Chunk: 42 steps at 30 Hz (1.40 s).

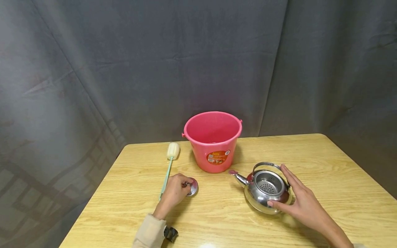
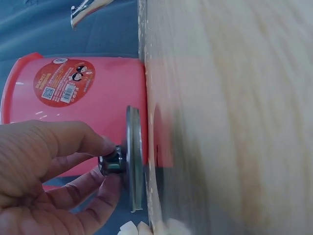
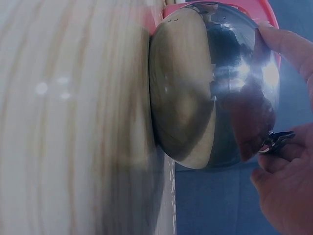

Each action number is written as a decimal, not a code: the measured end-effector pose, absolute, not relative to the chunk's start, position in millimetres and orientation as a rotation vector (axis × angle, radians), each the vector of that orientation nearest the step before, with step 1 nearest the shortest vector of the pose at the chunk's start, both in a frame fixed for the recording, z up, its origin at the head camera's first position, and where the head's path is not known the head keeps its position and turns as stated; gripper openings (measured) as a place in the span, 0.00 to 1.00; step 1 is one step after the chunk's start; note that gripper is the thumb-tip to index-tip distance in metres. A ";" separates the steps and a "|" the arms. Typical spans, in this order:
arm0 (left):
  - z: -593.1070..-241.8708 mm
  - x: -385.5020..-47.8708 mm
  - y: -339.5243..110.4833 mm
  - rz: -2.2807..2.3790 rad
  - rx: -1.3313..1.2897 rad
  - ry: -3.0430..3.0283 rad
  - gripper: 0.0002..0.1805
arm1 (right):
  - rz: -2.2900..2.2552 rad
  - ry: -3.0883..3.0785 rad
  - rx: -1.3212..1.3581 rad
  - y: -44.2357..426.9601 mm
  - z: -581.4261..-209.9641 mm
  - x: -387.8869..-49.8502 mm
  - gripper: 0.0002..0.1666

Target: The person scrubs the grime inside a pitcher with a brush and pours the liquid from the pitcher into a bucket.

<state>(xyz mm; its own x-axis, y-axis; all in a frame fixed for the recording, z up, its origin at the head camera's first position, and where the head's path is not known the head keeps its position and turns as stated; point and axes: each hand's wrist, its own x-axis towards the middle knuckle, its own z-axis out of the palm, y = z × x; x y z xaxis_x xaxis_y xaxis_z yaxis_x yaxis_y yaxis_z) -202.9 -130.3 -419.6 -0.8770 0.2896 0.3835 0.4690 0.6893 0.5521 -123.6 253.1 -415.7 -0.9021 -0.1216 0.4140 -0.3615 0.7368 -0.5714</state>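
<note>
On the wooden counter, a person's right hand, its grip spread and fingers straight, touches a lidless metal kettle, likely rigid and slick, best lifted by its arched handle. A perforated strainer sits inside. The left hand pinches the knob of a metal lid, probably light. Beyond, a pink bucket stands upright, its contents indistinct.

In the left hand, the lid is silver. Beside this hand, the brush has mint-green handle and cream head. Beyond it, the bucket is pink with orange-red label. At the right hand, the kettle is silver; below, the table shows yellow wood grain.
</note>
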 end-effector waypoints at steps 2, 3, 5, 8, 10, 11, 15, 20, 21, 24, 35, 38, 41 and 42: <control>-420.3 -203.2 -130.7 -0.970 -0.603 -2.638 0.10 | 0.961 -2.589 0.374 252.7 -415.6 -123.4 0.70; -420.8 -203.3 -130.9 -0.968 -0.602 -2.638 0.10 | 0.961 -2.589 0.373 252.5 -415.6 -123.3 0.70; -421.7 -203.4 -131.0 -0.968 -0.598 -2.642 0.10 | 0.965 -2.590 0.372 252.4 -415.4 -122.9 0.70; -423.2 -203.4 -131.1 -0.965 -0.591 -2.651 0.10 | 0.964 -2.589 0.373 252.4 -415.7 -122.9 0.70; -423.5 -203.6 -131.0 -0.968 -0.582 -2.665 0.10 | 0.963 -2.587 0.376 252.6 -415.9 -123.0 0.70; -423.4 -203.7 -131.0 -0.968 -0.579 -2.672 0.09 | 0.962 -2.582 0.382 252.7 -416.1 -123.3 0.70; -423.2 -203.7 -130.9 -0.965 -0.560 -2.715 0.08 | 0.958 -2.573 0.387 253.4 -415.7 -123.8 0.70; -422.6 -203.1 -130.9 -0.962 -0.553 -2.763 0.07 | 0.958 -2.578 0.376 253.6 -415.2 -123.9 0.71; -422.2 -203.3 -130.8 -0.963 -0.555 -2.769 0.07 | 0.957 -2.580 0.374 253.6 -415.0 -124.0 0.71; -422.5 -204.1 -131.1 -0.958 -0.569 -2.775 0.08 | 0.954 -2.585 0.370 253.3 -414.5 -124.4 0.71; -421.5 -203.9 -131.9 -0.942 -0.571 -2.798 0.07 | 0.953 -2.578 0.379 253.6 -415.0 -123.9 0.71; -421.8 -204.1 -132.0 -0.942 -0.571 -2.795 0.07 | 0.955 -2.578 0.379 253.3 -414.9 -123.8 0.71; -421.8 -203.5 -132.5 -0.940 -0.581 -2.785 0.08 | 0.958 -2.582 0.379 252.8 -415.0 -123.7 0.70; -421.8 -203.2 -132.8 -0.939 -0.584 -2.781 0.08 | 0.960 -2.582 0.379 252.6 -415.1 -123.7 0.70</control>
